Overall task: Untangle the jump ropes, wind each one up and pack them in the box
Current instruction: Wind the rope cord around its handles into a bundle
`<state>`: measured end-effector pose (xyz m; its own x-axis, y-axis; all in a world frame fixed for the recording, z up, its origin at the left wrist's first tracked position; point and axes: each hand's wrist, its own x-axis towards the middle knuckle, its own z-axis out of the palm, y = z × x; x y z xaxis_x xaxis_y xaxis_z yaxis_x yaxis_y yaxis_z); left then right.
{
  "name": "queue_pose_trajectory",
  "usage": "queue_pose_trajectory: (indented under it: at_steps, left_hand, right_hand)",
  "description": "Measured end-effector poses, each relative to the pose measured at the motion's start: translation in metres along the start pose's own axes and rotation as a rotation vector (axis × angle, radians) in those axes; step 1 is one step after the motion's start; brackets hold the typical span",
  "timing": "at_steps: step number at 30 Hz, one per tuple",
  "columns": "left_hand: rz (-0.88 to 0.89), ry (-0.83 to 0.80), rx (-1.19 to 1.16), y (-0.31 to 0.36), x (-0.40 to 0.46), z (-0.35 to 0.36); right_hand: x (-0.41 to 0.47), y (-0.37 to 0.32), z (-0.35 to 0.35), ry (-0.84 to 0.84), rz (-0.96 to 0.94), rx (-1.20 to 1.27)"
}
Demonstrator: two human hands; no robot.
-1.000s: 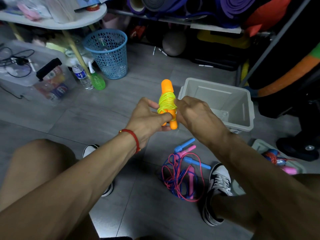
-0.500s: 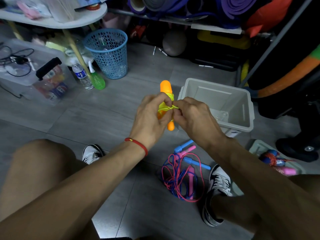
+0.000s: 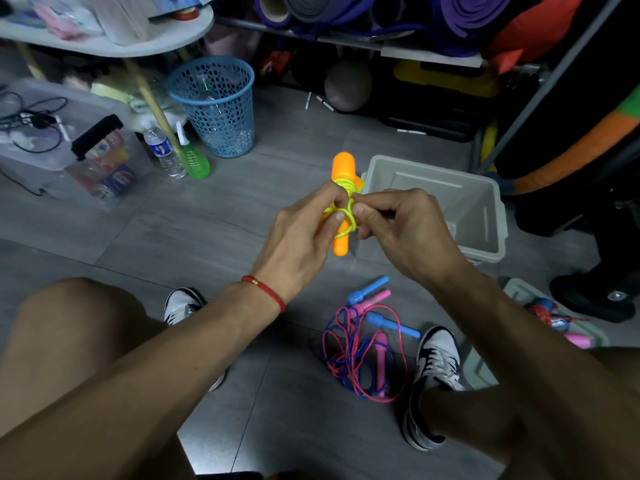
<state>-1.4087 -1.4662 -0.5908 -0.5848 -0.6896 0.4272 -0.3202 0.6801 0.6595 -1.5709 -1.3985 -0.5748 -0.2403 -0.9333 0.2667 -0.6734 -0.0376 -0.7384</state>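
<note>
The orange-handled jump rope [image 3: 341,168] stands upright in front of me, its yellow-green cord wound around the handles. My left hand [image 3: 298,244] grips the handles from the left. My right hand [image 3: 401,230] pinches a loop of the yellow-green cord [image 3: 348,216] at the bundle's right side. Behind them the grey box [image 3: 485,216] sits open on the floor. A tangled blue and pink jump rope pair [image 3: 367,348] lies on the floor between my feet. Another wound rope [image 3: 550,315] rests on the box lid [image 3: 519,292] at the right.
A blue mesh wastebasket [image 3: 218,105], a water bottle [image 3: 164,148] and a green spray bottle [image 3: 194,157] stand at the back left near a clear storage bin [image 3: 86,150]. Rolled mats fill a rack [image 3: 381,15] behind. My shoes [image 3: 436,362] flank the tangled ropes.
My left hand shifted up over the bundle's left side. My right hand drew a loop of cord out and now pinches it at the bundle's side.
</note>
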Motion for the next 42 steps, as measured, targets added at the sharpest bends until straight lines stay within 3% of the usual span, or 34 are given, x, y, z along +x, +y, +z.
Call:
queue_pose_trajectory:
  at_steps: [5,9,14,19,25,36,42]
  left_hand:
    - [-0.071,-0.02,-0.039,-0.005,-0.001,0.007]
    - [-0.196,-0.029,-0.179,-0.016,-0.001,0.014]
    - [-0.206,-0.061,-0.359,-0.016,0.0,0.011]
    - [-0.254,-0.047,-0.311,-0.021,0.004,0.012]
    - [-0.338,0.031,-0.272,-0.025,0.005,0.016]
    - [-0.341,0.117,-0.364,-0.024,0.006,0.021]
    - [-0.282,0.184,-0.267,-0.021,0.008,0.016]
  right_hand:
    - [0.001,-0.001,-0.002,0.025,0.015,-0.042]
    - [0.003,0.002,-0.003,-0.04,-0.114,-0.185]
    - [0.003,0.0,-0.004,-0.122,-0.192,-0.25]
    - [0.002,0.006,0.001,-0.151,-0.256,-0.337]
    - [0.0,0.009,0.012,-0.02,-0.258,-0.293]
    - [-0.003,0.012,0.029,0.21,0.129,0.183]
    - [-0.006,0.0,0.034,0.286,0.168,0.211]
